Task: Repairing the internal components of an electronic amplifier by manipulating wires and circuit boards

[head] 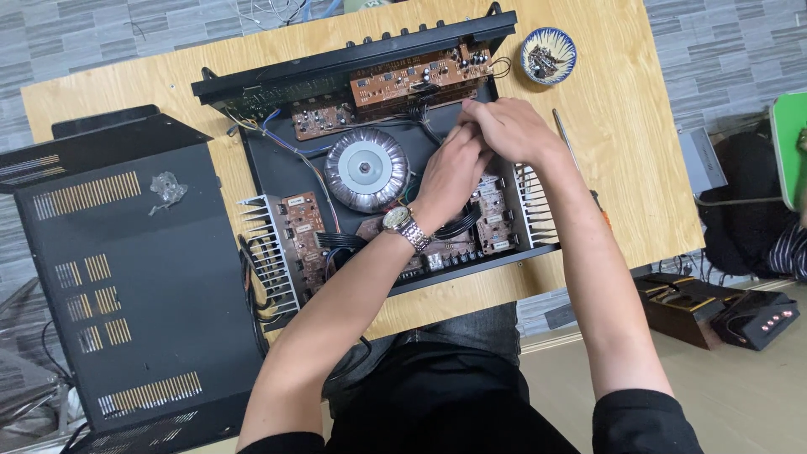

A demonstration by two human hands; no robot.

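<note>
Hands working together: we are pinching thin black wire bundle (429, 126) inside open black metal amplifier chassis (277, 172), left hand (454, 168) and right hand (504, 126) both closed on it; soft, fragile, gripping near connector.

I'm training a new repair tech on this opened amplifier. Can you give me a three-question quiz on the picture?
1. True or false: both hands are inside the open amplifier.
2. What lies in the bowl? A) screws B) coins C) water
3. Which wrist has the watch?

Key: 1 true, they meet above the boards near the transformer. 2 A, as far as can be told. 3 the left.
</note>
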